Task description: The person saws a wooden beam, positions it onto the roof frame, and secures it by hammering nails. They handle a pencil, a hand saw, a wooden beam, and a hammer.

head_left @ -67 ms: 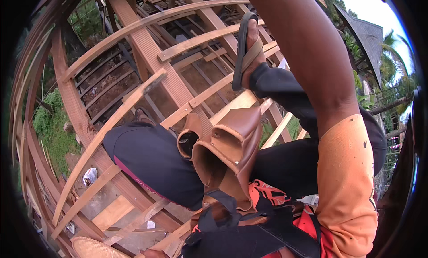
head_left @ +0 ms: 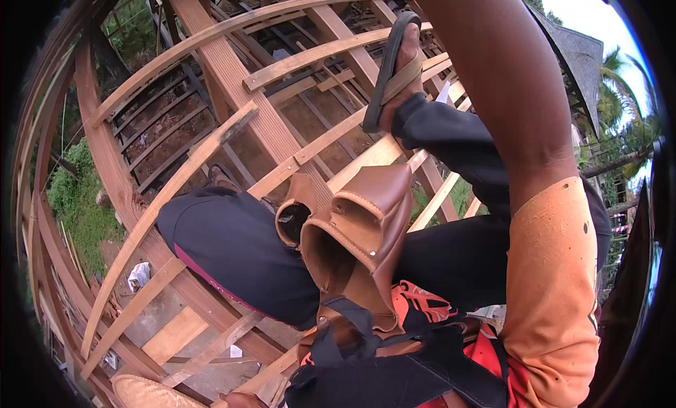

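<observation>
My right arm, in an orange sleeve, reaches up past the top edge of the head view, so the right hand is out of sight. At the bottom edge, a small patch of skin that looks like part of my left hand shows; its fingers are cut off. Beside it lies the rounded edge of a tan, finely ribbed thing, whose kind I cannot make out. A brown leather tool pouch hangs at my waist between my thighs. Its mouths gape upward, and no tool shows in them.
Around my legs runs a timber frame of thick beams and thin curved battens, with open gaps down to the ground. My sandalled foot rests among the battens. A white bag lies below left; a grey roof stands far right.
The whole view has shifted slightly, the beams and my knee moving a little left and up. My right forearm sits slightly farther right. Nothing has visibly been picked up or let go.
</observation>
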A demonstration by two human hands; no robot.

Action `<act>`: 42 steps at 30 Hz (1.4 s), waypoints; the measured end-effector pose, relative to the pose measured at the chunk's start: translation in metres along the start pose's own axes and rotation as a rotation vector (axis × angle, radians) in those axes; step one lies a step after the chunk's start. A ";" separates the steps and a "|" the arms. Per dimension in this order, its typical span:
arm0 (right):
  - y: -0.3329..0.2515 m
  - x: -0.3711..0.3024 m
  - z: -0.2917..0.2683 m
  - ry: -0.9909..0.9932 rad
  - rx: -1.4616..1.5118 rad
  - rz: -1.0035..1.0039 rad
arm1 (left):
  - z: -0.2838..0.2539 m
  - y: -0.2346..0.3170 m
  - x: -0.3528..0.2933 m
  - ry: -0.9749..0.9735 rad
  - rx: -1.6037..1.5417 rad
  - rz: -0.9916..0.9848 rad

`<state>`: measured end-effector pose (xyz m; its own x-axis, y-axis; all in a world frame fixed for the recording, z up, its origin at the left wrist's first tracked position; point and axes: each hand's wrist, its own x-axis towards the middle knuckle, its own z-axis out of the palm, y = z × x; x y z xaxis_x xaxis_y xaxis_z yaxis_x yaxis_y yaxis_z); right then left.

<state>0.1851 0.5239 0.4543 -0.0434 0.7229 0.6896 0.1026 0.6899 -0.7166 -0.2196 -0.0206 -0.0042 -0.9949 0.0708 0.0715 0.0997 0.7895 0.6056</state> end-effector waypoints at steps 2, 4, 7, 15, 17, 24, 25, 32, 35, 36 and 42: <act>-0.015 0.008 0.008 -0.027 0.003 0.000 | -0.007 -0.002 0.003 0.039 -0.019 -0.007; -0.019 0.010 0.011 -0.052 -0.014 0.021 | -0.013 -0.004 0.001 0.058 -0.016 -0.017; -0.019 0.012 0.016 -0.088 -0.048 0.062 | -0.018 -0.008 -0.002 0.076 -0.003 -0.031; -0.006 0.018 0.009 -0.188 -0.156 0.159 | -0.017 0.007 -0.021 0.178 0.040 -0.071; 0.001 0.025 0.011 -0.232 -0.188 0.157 | -0.017 0.018 -0.025 0.214 0.052 -0.088; 0.072 0.029 -0.030 -0.487 -0.730 0.166 | 0.006 0.060 -0.034 0.315 0.049 -0.124; 0.084 0.022 -0.032 -0.494 -0.776 0.146 | 0.012 0.060 -0.038 0.302 0.059 -0.139; 0.174 0.002 0.027 -0.664 -1.043 0.146 | -0.002 0.033 -0.060 0.341 0.140 -0.252; 0.221 0.006 0.018 -0.682 -1.113 0.091 | -0.006 0.029 -0.071 0.270 0.166 -0.330; 0.234 0.010 0.003 -0.683 -1.140 0.015 | 0.005 0.034 -0.069 0.226 0.150 -0.341; 0.288 0.029 0.014 -0.902 -1.113 -0.127 | -0.008 0.006 -0.056 0.138 0.221 -0.522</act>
<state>0.1991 0.7437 0.2663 -0.6705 0.7286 0.1397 0.7413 0.6656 0.0862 -0.1635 -0.0253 0.0019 -0.8993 -0.4298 -0.0807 -0.4230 0.8082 0.4098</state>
